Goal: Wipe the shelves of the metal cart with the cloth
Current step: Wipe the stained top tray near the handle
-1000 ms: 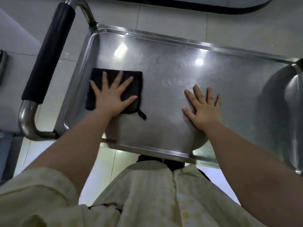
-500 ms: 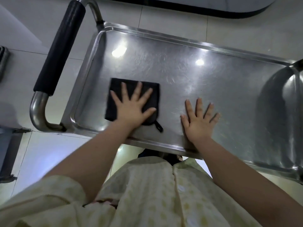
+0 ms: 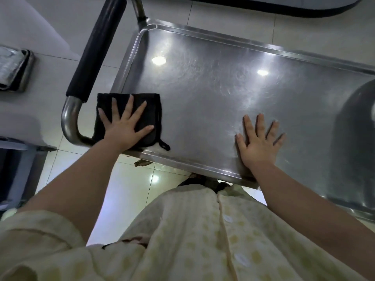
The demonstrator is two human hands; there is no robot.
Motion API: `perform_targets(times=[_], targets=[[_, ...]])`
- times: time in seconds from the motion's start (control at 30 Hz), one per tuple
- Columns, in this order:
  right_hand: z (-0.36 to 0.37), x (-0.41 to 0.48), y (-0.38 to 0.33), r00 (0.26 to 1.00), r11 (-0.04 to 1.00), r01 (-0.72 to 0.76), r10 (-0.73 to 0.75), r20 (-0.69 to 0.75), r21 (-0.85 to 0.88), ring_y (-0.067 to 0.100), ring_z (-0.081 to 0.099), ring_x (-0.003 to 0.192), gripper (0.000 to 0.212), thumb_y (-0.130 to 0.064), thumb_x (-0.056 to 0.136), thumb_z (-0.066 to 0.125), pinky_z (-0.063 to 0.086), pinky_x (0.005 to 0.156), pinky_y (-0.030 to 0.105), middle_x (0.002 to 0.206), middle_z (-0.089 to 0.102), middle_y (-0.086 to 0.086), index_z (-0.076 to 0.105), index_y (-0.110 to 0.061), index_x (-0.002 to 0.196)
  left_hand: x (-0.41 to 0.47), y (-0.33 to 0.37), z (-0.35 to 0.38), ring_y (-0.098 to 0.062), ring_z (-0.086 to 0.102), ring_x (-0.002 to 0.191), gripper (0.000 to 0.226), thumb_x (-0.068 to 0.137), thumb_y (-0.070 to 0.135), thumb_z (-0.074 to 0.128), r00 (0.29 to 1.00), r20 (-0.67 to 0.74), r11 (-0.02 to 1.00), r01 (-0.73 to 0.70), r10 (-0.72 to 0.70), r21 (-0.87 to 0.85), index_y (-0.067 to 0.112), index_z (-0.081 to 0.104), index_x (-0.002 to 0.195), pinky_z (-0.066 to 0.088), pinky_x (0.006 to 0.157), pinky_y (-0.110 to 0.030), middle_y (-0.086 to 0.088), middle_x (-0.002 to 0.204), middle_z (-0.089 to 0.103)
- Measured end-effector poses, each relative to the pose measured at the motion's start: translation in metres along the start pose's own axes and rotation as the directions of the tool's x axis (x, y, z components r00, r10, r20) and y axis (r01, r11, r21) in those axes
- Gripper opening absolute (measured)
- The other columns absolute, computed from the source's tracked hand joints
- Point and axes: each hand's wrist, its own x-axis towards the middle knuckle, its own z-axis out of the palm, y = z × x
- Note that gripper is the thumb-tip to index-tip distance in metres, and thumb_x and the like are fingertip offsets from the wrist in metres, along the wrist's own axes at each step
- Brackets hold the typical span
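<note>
Pale floor tiles (image 3: 129, 189) surround the metal cart's top shelf (image 3: 213, 88). At its 8 o'clock corner lies the black cloth (image 3: 154, 118), pressed flat by the left hand (image 3: 123, 126) with fingers spread wide. Toward 5 o'clock, the right hand (image 3: 259, 142) rests flat on bare steel, fingers splayed.

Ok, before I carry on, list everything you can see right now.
cart shelf: one, bare steel, centre
cart handle: one, black grip on steel tube, at the shelf's left end
cloth: one, black, flat over the shelf's near left corner
tray: one, steel, far left edge, partly cut off
floor: pale tiles, around the cart
shirt: one, pale yellow patterned, bottom
left hand: flat on the cloth, fingers spread
right hand: flat on the bare shelf near its front rim, fingers spread
</note>
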Motion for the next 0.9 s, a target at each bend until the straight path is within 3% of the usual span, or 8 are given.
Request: perform_targets(times=[0.13, 0.27, 0.37, 0.5, 0.73, 0.9], targets=[[0.003, -0.002, -0.003, 1.000, 1.000, -0.025, 0.025, -0.015, -0.015, 0.038, -0.016, 0.147, 0.063, -0.069, 0.090, 0.002, -0.014, 0.112, 0.064, 0.164, -0.012, -0.006, -0.011, -0.052, 0.149, -0.017, 0.061, 0.011, -0.044, -0.028, 0.142, 0.083, 0.068, 0.093, -0.005, 0.995, 0.040, 0.994, -0.090, 0.088, 0.063, 0.057, -0.034, 0.137, -0.017, 0.103, -0.075, 0.007, 0.159, -0.031], [0.003, 0.001, -0.004, 1.000, 1.000, -0.025, 0.025, -0.002, -0.004, 0.040, -0.014, 0.147, 0.061, -0.065, 0.091, 0.002, -0.013, 0.111, 0.065, 0.164, -0.011, -0.005, -0.011, -0.051, 0.149, -0.033, 0.185, 0.029, -0.050, -0.026, 0.140, 0.086, 0.076, 0.088, 0.007, 0.948, 0.066, 0.943, -0.317, 0.312, 0.102, 0.049, -0.021, 0.147, -0.013, 0.099, -0.079, 0.003, 0.162, -0.022], [0.003, 0.001, 0.000, 1.000, 1.000, -0.012, 0.012, -0.003, 0.006, 0.039, -0.013, 0.148, 0.060, -0.062, 0.091, 0.003, -0.012, 0.111, 0.066, 0.164, -0.010, -0.006, -0.010, -0.052, 0.149, -0.039, 0.220, 0.031, -0.048, -0.024, 0.142, 0.084, 0.078, 0.087, 0.011, 0.946, 0.026, 0.941, -0.323, 0.322, 0.103, 0.049, -0.012, 0.150, -0.015, 0.101, -0.077, 0.005, 0.163, -0.017], [0.002, 0.001, 0.001, 1.000, 0.999, -0.001, 0.001, 0.008, 0.032, 0.036, -0.016, 0.148, 0.059, -0.067, 0.091, 0.005, -0.014, 0.111, 0.064, 0.164, -0.012, -0.009, -0.011, -0.055, 0.147, -0.048, 0.169, 0.031, -0.043, -0.020, 0.146, 0.082, 0.078, 0.089, 0.015, 0.940, -0.036, 0.936, -0.333, 0.339, 0.113, 0.055, -0.009, 0.149, -0.014, 0.105, -0.074, 0.011, 0.164, -0.012], [0.000, 0.003, -0.002, 1.000, 1.000, -0.008, 0.008, 0.016, 0.016, 0.037, -0.017, 0.147, 0.061, -0.068, 0.090, 0.005, -0.017, 0.110, 0.064, 0.164, -0.013, -0.008, -0.010, -0.054, 0.148, -0.034, 0.009, 0.011, -0.037, -0.017, 0.148, 0.082, 0.071, 0.094, 0.006, 0.993, -0.036, 0.991, -0.109, 0.112, 0.084, 0.062, -0.017, 0.142, -0.009, 0.110, -0.071, 0.017, 0.161, -0.019], [0.000, 0.006, -0.001, 1.000, 1.000, -0.022, 0.022, 0.019, -0.001, 0.039, -0.018, 0.147, 0.062, -0.068, 0.089, 0.002, -0.016, 0.111, 0.066, 0.164, -0.015, -0.007, -0.012, -0.052, 0.148, -0.036, 0.033, 0.014, -0.044, -0.018, 0.145, 0.083, 0.071, 0.094, 0.003, 0.999, -0.032, 0.998, -0.023, 0.025, 0.055, 0.059, -0.024, 0.141, -0.012, 0.108, -0.072, 0.011, 0.162, -0.020]])
